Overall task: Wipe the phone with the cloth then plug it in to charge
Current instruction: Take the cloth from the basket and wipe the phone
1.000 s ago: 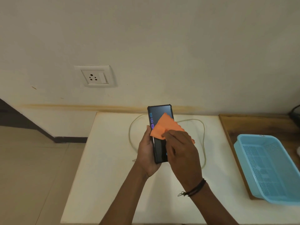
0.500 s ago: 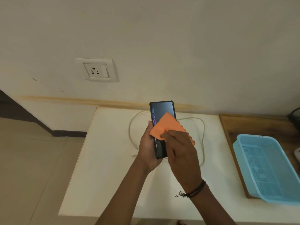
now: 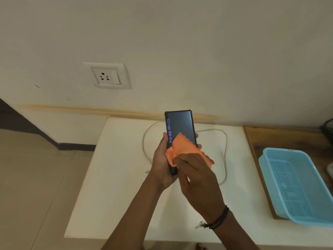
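Note:
A black phone (image 3: pixel 180 123) with a lit clock on its screen stands upright above the white table, cradled from below and the left by my left hand (image 3: pixel 162 163). My right hand (image 3: pixel 196 177) presses a small orange cloth (image 3: pixel 183 148) against the lower half of the screen. The phone's bottom end is hidden by the cloth and my hands. A pale charging cable (image 3: pixel 225 152) lies looped on the table behind them, its small free plug (image 3: pixel 147 171) left of my left wrist. On the wall at upper left is a white socket (image 3: pixel 106 76).
The white table (image 3: pixel 108 186) ends at a left edge over tiled floor. A wooden surface (image 3: pixel 281 138) adjoins it on the right and carries a light blue plastic basket (image 3: pixel 295 183). A dark cord (image 3: pixel 327 125) shows at the far right edge.
The cloth and my right hand have slid down the screen, uncovering more of the lit clock. The view has dropped slightly, so the socket sits lower in frame than half a second ago.

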